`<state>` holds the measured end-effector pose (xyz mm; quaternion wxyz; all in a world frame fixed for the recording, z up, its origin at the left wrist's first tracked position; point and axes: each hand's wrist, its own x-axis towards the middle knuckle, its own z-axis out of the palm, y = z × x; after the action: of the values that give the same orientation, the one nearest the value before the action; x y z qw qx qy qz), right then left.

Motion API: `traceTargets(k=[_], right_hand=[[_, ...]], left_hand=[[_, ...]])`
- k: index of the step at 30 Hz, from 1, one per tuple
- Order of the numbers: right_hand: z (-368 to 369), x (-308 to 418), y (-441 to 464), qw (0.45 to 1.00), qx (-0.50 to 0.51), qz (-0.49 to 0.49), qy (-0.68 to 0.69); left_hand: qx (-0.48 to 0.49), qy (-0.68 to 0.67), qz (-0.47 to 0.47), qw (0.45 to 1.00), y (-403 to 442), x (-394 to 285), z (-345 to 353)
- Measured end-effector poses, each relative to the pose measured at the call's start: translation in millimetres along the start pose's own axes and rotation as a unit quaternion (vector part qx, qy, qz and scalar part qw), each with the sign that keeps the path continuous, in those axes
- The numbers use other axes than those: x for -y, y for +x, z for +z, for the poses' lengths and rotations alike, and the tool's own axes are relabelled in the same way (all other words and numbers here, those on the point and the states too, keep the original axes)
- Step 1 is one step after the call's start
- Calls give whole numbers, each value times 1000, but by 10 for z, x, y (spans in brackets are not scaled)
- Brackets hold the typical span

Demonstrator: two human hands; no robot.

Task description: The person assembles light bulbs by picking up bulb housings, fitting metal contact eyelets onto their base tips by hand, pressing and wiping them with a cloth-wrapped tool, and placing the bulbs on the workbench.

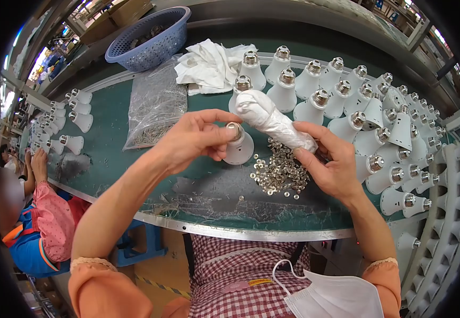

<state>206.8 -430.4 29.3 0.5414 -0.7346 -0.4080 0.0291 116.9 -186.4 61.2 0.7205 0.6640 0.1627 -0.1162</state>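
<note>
My left hand (200, 139) pinches the metal screw cap of a white bulb housing (239, 150), which stands upright on the green table. In my right hand (331, 161) is a white cloth-wrapped tool (275, 123), held slanting, with its rounded end up and to the left, near the bulb's cap. Below the tool lies a pile of small metal contact pieces (280, 172). Many more white bulb housings with metal caps (309, 107) stand behind and to the right of my right hand, some of them lying tilted.
A clear plastic bag of small metal parts (155, 108) lies left of centre, beside a crumpled white cloth (211, 66). Behind is a blue basket (153, 45). More bulb housings (80, 121) stand at the far left, near a co-worker in a pink sleeve (55, 217).
</note>
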Motion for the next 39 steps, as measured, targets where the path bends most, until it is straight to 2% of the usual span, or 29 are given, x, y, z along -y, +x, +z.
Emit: traceTargets(k=[3, 5, 7, 8, 10, 13, 15, 18, 19, 21, 22, 23, 25, 27, 29, 31, 33, 34, 35, 37, 39], right_hand=[[-61, 248, 96, 998, 32, -20, -48], [-93, 449, 163, 994, 50, -45, -92], [-105, 612, 212, 988, -13, -127, -86], [-99, 604, 213, 988, -12, -128, -87], [-80, 569, 212, 953, 100, -143, -247], [-227, 701, 289, 948, 138, -88, -273], [-244, 725, 301, 954, 108, -113, -257], [-243, 809, 272, 979, -12, -106, -175], [-204, 769, 263, 979, -13, -107, -174], [-104, 630, 228, 954, 24, -195, -226], [-69, 623, 192, 955, 120, -116, -245], [-98, 603, 181, 956, 115, -112, -246], [-206, 536, 241, 962, 42, -118, -241], [-275, 460, 229, 972, 17, -88, -215], [-284, 299, 121, 990, -40, 12, -138], [-220, -32, -24, 990, -20, 0, -139], [-102, -285, -119, 988, -20, -34, -152], [-64, -370, -141, 984, -19, -47, -168], [-60, -402, -144, 983, -6, -62, -173], [-40, -405, -158, 981, 9, -64, -181], [-26, -410, -156, 982, 12, -68, -177]], left_hand=[[-44, 55, 50, 996, -49, 194, 56], [-46, 53, 35, 997, -38, 230, 51], [-42, 38, 49, 997, -30, 230, 72], [-42, 37, 50, 997, -24, 227, 66], [-42, 65, 28, 997, -16, 224, 54], [-53, 57, 40, 996, -34, 224, 75], [-53, 56, 47, 996, -43, 220, 84], [-59, 68, 68, 994, -36, 269, 101], [-66, 87, 80, 991, -34, 291, 98], [-80, 132, 82, 985, 5, 336, 107], [-92, 176, 85, 976, 23, 338, 119], [-88, 180, 84, 976, 22, 333, 132], [-113, 238, 107, 959, -3, 323, 137], [-130, 270, 111, 947, -6, 319, 131], [-181, 266, 227, 919, 57, 353, 85], [-115, 106, 260, 953, 81, 78, 185], [-79, -131, 222, 963, 200, -217, 365], [-14, -180, 161, 970, 255, -381, 443], [52, -227, 93, 968, 321, -535, 523], [67, -184, 50, 979, 564, -729, 774], [125, -195, 27, 972, 774, -918, 1127]])
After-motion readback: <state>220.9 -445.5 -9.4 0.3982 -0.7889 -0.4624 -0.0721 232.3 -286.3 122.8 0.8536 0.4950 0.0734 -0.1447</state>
